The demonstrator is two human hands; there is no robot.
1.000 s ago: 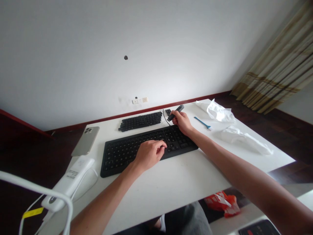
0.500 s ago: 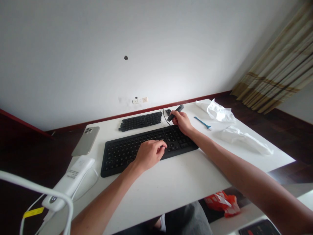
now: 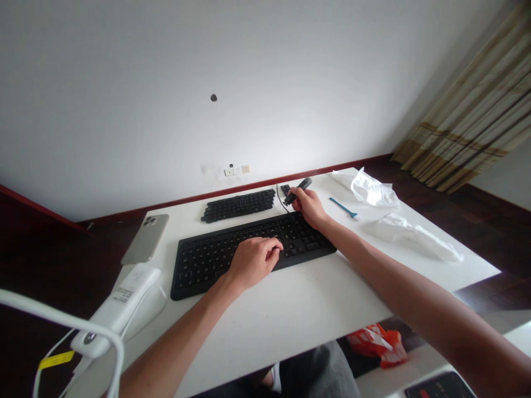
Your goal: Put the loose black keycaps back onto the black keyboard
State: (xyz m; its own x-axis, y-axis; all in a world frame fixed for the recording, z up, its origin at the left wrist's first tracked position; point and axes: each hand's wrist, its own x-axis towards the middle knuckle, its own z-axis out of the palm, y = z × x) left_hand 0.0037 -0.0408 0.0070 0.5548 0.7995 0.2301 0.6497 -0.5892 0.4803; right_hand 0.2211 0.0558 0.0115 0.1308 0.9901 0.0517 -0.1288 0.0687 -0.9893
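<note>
Unmoved, right hand [image 3: 309, 208] on tool [image 3: 302, 187], left hand [image 3: 253, 262] on keyboard [image 3: 199, 271], keycaps [image 3: 238, 205]

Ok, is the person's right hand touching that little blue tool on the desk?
Apart: the head view shows the right hand, gripping a dark tool, clear of the blue tool, with white desktop between them.

The left hand [image 3: 253, 263] lies palm-down (relaxed-looking), the right hand [image 3: 308, 208] curled in a pinch.

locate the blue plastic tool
In the head view, the blue plastic tool lies right of the right hand, between the far white bag and the near one.
</note>
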